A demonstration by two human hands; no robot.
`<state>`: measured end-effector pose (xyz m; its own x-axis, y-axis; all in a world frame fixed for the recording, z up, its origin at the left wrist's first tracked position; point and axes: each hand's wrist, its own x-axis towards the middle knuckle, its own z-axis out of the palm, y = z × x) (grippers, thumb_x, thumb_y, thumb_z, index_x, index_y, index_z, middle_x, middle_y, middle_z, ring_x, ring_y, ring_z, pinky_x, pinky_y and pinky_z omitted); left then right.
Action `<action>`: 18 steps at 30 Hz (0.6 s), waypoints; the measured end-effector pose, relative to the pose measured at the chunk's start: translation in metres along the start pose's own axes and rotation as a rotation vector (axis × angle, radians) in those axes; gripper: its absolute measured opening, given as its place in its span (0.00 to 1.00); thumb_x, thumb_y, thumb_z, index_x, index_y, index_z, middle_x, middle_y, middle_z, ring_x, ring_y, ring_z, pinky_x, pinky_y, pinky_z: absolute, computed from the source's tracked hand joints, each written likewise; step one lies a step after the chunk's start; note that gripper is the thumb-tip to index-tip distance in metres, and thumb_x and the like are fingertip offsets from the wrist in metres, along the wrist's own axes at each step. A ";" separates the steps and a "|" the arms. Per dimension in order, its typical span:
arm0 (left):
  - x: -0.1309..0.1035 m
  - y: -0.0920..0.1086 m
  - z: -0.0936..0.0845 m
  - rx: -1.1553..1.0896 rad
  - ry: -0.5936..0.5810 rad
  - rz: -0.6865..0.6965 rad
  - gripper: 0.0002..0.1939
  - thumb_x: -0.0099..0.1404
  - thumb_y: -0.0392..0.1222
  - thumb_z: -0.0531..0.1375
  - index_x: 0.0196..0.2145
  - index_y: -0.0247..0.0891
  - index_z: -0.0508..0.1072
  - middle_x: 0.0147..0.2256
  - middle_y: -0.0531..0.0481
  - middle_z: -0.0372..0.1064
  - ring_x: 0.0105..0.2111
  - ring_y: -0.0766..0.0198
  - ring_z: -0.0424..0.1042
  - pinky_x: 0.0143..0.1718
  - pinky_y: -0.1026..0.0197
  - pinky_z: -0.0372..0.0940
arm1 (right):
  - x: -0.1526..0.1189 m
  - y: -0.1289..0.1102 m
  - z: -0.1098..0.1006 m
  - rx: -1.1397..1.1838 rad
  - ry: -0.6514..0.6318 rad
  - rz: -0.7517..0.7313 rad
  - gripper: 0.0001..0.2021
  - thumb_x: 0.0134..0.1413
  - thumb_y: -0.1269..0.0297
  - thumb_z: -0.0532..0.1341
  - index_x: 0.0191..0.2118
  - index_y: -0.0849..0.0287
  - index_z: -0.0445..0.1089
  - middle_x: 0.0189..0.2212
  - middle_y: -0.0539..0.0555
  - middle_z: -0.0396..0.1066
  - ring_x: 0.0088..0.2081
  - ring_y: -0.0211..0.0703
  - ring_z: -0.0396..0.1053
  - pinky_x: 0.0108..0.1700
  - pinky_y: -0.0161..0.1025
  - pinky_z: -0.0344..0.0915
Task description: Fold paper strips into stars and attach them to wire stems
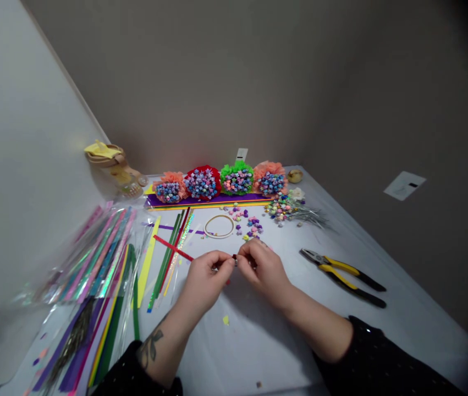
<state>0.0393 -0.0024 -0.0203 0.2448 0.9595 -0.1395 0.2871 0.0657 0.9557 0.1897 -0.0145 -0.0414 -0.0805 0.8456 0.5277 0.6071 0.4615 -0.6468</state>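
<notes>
My left hand (211,276) is closed in a pinch on a narrow red paper strip (174,248), whose loose end sticks out to the left over other strips. Its fingertips meet those of my right hand (264,269), also pinched. Between them shows a small dark red bit, apparently the strip's other end; the fingers hide most of it. Just beyond the hands lie a pale ring (219,236) and several small purple and pink paper stars (254,226). Green strips (168,253) and a yellow strip (149,261) lie left of my left hand.
Pliers (343,275) with yellow-black handles lie at right. Several crepe-paper flowers filled with stars, one green (237,179), line the back. Clear bags of coloured strips (97,253) cover the left side. A tan boot-shaped holder (114,168) stands back left; silvery wires (310,215) lie back right.
</notes>
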 end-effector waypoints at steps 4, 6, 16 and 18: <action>0.001 0.001 0.000 -0.080 -0.011 -0.054 0.11 0.56 0.45 0.59 0.28 0.34 0.74 0.21 0.52 0.70 0.20 0.67 0.67 0.24 0.66 0.63 | -0.001 0.000 0.000 -0.080 0.024 -0.128 0.07 0.56 0.73 0.54 0.29 0.57 0.61 0.23 0.50 0.63 0.25 0.37 0.62 0.27 0.34 0.58; 0.001 0.001 0.001 -0.127 -0.015 -0.081 0.11 0.55 0.45 0.60 0.29 0.33 0.75 0.21 0.51 0.70 0.21 0.67 0.68 0.24 0.65 0.64 | -0.001 0.000 0.000 -0.115 0.030 -0.178 0.07 0.57 0.73 0.54 0.28 0.57 0.62 0.23 0.50 0.64 0.25 0.38 0.63 0.28 0.34 0.59; 0.003 0.001 -0.001 -0.203 0.005 -0.105 0.11 0.54 0.43 0.61 0.31 0.32 0.77 0.22 0.50 0.72 0.21 0.66 0.69 0.25 0.64 0.67 | -0.002 -0.001 -0.002 -0.149 -0.048 -0.270 0.09 0.60 0.75 0.51 0.32 0.59 0.67 0.27 0.55 0.69 0.31 0.42 0.67 0.34 0.37 0.65; 0.004 0.003 -0.002 -0.193 0.013 -0.101 0.11 0.54 0.43 0.61 0.30 0.32 0.77 0.21 0.50 0.71 0.21 0.66 0.69 0.25 0.64 0.67 | -0.002 -0.002 -0.002 -0.139 -0.046 -0.260 0.09 0.59 0.75 0.52 0.34 0.59 0.67 0.28 0.56 0.70 0.32 0.43 0.67 0.35 0.38 0.66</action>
<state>0.0390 0.0019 -0.0171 0.2114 0.9488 -0.2346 0.1260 0.2115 0.9692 0.1901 -0.0176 -0.0407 -0.2815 0.7167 0.6380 0.6640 0.6255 -0.4097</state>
